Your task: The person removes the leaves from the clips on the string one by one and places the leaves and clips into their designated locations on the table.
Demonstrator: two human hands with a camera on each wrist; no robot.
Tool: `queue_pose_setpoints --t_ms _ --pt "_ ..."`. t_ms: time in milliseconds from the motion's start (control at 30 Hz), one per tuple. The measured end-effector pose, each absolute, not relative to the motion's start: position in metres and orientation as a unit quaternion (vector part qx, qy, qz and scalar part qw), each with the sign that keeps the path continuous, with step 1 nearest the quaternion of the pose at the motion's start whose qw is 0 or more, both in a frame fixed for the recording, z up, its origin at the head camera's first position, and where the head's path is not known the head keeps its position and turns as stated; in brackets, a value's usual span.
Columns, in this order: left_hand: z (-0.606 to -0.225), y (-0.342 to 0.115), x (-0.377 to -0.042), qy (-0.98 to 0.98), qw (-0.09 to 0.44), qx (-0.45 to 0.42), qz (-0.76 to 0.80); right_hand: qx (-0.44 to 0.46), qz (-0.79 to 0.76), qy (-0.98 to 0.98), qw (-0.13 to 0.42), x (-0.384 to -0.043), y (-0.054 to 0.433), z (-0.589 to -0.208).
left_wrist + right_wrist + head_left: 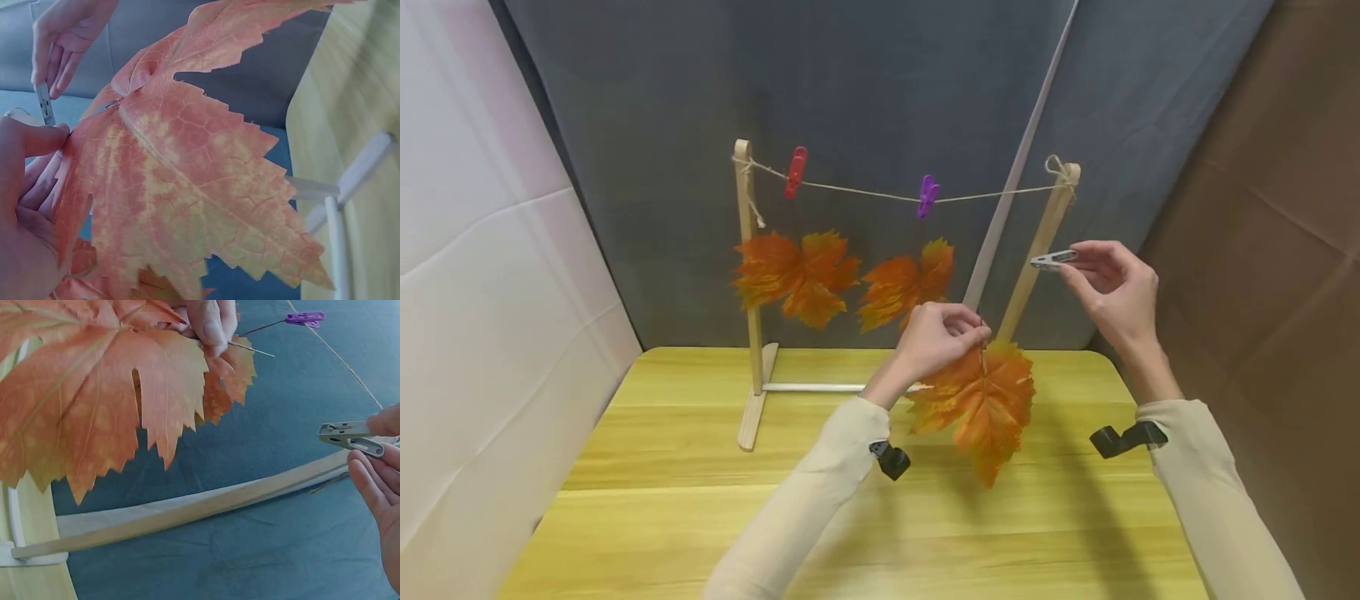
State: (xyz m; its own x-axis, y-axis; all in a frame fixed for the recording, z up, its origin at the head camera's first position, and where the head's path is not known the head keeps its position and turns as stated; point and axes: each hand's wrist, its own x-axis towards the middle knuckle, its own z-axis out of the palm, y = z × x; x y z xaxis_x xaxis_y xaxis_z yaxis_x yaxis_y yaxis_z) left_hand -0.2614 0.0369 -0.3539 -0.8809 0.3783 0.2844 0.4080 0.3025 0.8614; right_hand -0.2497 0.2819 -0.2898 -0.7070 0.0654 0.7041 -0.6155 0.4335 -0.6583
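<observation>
Near: I note the yellow table [662, 517]. Above it, the left hand [936, 337] pinches an orange leaf [992, 400] by its stem. The right hand [1120, 296], near the right post [1024, 296], pinches a grey clothespin [1054, 259]. Beyond, I log a string [865, 192] bearing a purple clip [928, 196] and a red clip [796, 172]; a second leaf [904, 287] hangs from the purple, a third leaf [805, 275] below the red. Farthest: dark backdrop [647, 125].

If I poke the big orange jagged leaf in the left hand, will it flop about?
The orange, jagged leaf would probably swing, since the left hand pinches its thin stem. It seems light, being sheet-thin, and its lower lobes might bend, as they hang free.
</observation>
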Motion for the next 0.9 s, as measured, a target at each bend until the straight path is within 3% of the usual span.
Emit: queue_pose_setpoints --t_ms 567,900 --pt "-0.396 -0.013 -0.229 -0.812 0.005 -0.238 -0.533 0.163 0.531 -0.787 0.267 -0.222 0.278 -0.328" --pt "-0.415 -0.039 -0.209 -0.818 -0.011 -0.217 -0.532 0.165 0.533 -0.785 0.269 -0.210 0.277 -0.354"
